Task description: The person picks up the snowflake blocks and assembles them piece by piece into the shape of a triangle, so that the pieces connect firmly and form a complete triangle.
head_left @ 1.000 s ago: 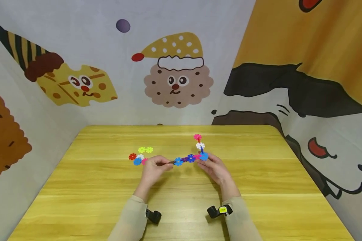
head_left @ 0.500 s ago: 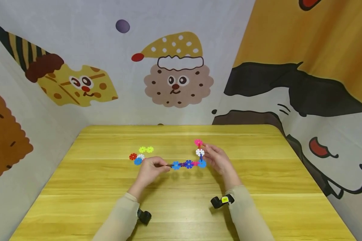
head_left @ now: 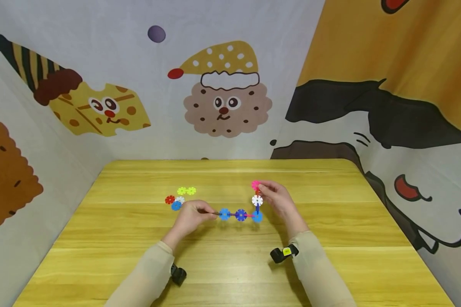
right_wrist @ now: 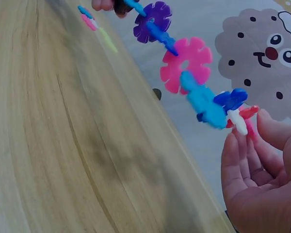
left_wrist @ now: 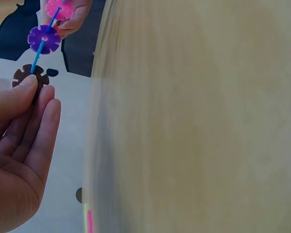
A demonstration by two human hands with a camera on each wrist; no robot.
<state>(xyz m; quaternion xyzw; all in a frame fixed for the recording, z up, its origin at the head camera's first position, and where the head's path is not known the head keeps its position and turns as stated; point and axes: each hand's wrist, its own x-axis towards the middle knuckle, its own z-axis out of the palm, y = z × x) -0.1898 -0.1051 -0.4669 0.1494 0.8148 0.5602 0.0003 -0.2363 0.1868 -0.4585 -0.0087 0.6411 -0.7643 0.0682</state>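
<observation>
Left hand (head_left: 192,215) pinches the brown end disc (left_wrist: 28,76) of the snowflake chain (head_left: 240,214); right hand (head_left: 278,200) pinches its upright end; no legible writing.

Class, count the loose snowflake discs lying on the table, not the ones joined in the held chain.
5: two yellow-green discs side by side at the back, then a red disc, a white disc and a blue disc beside the left hand, which may hide more.
</observation>
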